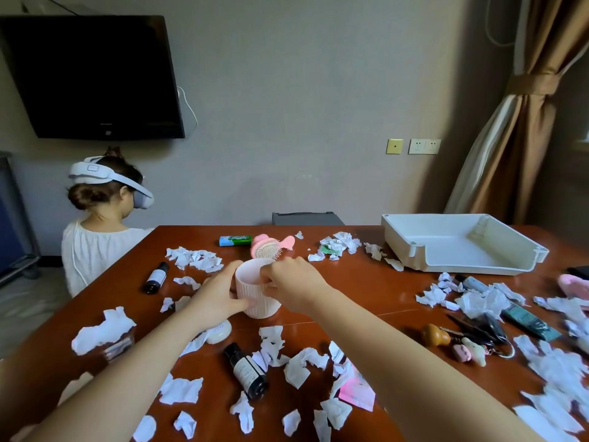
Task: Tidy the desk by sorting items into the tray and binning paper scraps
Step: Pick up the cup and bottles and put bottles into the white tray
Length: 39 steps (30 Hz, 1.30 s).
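A pale pink ribbed cup (pixel 259 301) stands upright on the brown desk (pixel 366 291) in the middle. My left hand (pixel 216 295) grips its left side. My right hand (pixel 294 282) pinches its right rim from above. A white tray (pixel 462 247) lies at the back right with nothing visible in it. White paper scraps (pixel 196 258) are strewn over the whole desk. A pink hairbrush (pixel 271 245) lies just behind the cup. Two dark bottles lie on their sides, one (pixel 245 371) in front of the cup and one (pixel 156 277) to its left.
A green packet (pixel 235 240) lies at the back. Keys, a wooden knob and small charms (pixel 462 342) sit at the right beside a dark tube (pixel 530 320). A person with a headset (pixel 105 218) sits at the desk's far left corner. A pink slip (pixel 357 392) lies near the front.
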Available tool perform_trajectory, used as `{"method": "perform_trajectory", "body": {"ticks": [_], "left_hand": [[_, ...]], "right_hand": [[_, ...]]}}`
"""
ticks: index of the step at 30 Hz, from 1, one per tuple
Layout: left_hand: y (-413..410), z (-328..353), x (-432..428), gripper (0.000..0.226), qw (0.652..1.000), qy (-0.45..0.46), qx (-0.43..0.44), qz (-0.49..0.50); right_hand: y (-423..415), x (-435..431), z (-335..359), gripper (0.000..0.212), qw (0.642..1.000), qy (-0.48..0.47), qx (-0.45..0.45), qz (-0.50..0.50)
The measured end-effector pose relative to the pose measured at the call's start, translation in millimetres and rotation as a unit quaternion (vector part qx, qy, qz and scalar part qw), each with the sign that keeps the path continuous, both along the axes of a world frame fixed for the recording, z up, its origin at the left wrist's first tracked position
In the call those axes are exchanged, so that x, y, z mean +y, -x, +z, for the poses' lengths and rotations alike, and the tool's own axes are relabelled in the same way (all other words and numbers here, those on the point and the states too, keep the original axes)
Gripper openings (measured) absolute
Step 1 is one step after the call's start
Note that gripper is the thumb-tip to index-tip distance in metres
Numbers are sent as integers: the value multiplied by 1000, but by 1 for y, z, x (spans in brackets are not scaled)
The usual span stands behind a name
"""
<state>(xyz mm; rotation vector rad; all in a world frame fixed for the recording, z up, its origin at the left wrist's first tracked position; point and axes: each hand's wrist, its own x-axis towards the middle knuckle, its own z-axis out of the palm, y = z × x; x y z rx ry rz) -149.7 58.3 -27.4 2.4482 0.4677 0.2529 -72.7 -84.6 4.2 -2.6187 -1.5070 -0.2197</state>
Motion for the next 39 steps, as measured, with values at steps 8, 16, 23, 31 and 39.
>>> {"method": "perform_trajectory", "body": {"ticks": [8,16,23,31,39], "left_hand": [[-3,12,-6,54,996,-85,27,13],[-16,40,-17,47,977,-200,74,-26],[-20,41,-36,61,958,-277,64,-29],[-36,36,-40,90,984,-117,68,-117],[-36,36,-39,77,976,-180,89,-83]], "right_hand": [[-20,-20,-9,38,978,-142,152,-28],[-43,-30,-21,29,957,-182,197,-107],[-48,-35,-20,30,934,-238,234,-129],[-52,-36,-10,28,915,-223,301,-147],[-46,-23,-6,24,921,-211,296,-139]]}}
